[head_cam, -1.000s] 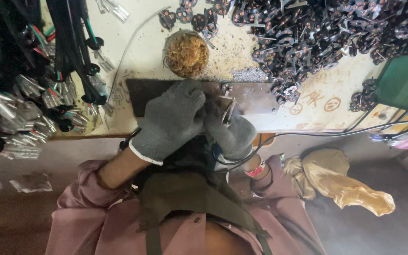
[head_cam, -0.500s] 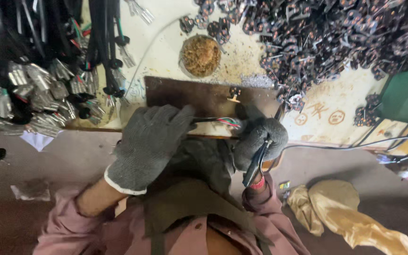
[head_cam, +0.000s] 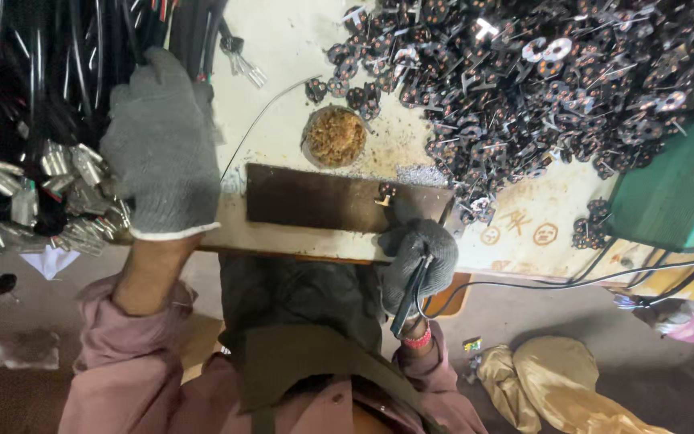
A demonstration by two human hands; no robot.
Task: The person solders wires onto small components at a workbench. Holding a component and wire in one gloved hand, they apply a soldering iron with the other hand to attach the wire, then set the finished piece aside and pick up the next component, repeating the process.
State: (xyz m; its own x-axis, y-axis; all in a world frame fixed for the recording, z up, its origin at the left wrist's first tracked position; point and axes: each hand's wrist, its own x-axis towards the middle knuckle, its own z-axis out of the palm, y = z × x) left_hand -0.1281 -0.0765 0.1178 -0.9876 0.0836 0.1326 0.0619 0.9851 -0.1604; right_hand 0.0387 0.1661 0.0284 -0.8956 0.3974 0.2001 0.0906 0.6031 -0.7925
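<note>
Leftmost, a mass of black cables (head_cam: 50, 72) hangs over the desk (head_cam: 283, 56), their silver metal ends (head_cam: 58, 189) bunched in a cluster at the edge, which keeps them within easy reach of the left hand (head_cam: 162, 145). That gloved hand lies flat over the cluster, fingers together and pointing away from the person; whether it pinches a cable underneath I cannot tell. Just right of it a thin grey wire (head_cam: 263, 120) curves across the pale desk top toward a round tin (head_cam: 333, 137) filled with brown crumbly matter (perhaps a cleaning pad, though that is only a guess). Below the tin lies a dark brown plate (head_cam: 315, 199) with one small metal piece (head_cam: 385, 193) resting near its right end, probably set there as a work surface close to the body. At the desk's near edge the right hand (head_cam: 419, 257), also gloved, is closed around a dark pen-shaped tool (head_cam: 410, 293), its cord (head_cam: 572, 277) trailing off rightward. Farther right a large heap of small dark parts (head_cam: 556, 88) crowds the desk, hemming in the plate, and a green box (head_cam: 676, 193) stands at the far right. On the floor lies a yellowish cloth (head_cam: 556, 386).
</note>
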